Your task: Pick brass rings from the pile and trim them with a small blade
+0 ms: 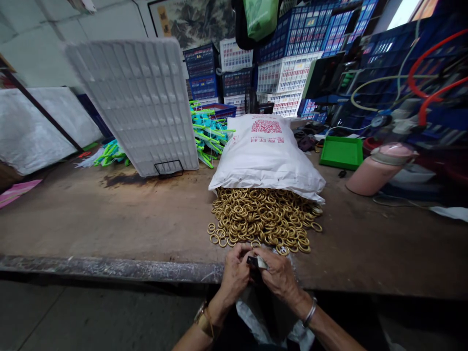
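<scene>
My two hands are together at the front edge of the table, just below a heap of gold-coloured rings [261, 217]. The fingers of my left hand [236, 269] are closed in a pinch, and what lies between them is hidden. My right hand [280, 274] is closed around a small black-and-white tool [257, 263], whose kind I cannot make out. Both sets of fingertips nearly meet. One gold ring [255, 243] lies right beyond them, at the heap's near edge. The rings spill from under a white woven sack [266, 156] with red print.
Left of the sack stands a pale ribbed panel [142, 107] in a black wire stand [168, 168], with green and turquoise plastic pieces [210, 131] behind it. To the right are a green tray [341, 152] and a pink bottle [378, 168]. Stacked crates [288, 73] fill the back.
</scene>
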The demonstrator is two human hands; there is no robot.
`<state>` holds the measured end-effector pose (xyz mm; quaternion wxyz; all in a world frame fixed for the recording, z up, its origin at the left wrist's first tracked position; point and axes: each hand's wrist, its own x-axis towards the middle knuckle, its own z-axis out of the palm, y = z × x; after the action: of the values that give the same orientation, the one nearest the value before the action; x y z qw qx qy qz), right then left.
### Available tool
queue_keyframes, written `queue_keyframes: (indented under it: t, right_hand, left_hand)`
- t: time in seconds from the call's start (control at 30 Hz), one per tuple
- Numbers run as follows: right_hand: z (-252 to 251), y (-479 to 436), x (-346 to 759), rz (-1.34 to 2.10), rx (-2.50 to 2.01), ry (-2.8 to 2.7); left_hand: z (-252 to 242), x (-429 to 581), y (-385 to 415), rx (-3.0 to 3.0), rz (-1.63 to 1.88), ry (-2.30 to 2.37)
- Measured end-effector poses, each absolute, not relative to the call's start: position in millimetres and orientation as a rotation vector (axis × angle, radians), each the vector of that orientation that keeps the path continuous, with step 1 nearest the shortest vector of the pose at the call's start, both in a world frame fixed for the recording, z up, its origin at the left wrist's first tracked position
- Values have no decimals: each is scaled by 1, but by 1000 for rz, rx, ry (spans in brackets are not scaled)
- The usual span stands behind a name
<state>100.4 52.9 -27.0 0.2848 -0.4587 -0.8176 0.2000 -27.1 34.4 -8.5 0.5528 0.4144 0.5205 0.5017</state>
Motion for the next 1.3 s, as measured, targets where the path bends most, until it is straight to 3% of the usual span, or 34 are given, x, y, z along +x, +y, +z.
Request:
queue_keyframes:
  t: [1.3]
  right_hand:
    - [-6, 46, 94, 773, -1278, -1889]
  left_hand:
    - [-3, -34, 25, 673, 1229, 1128]
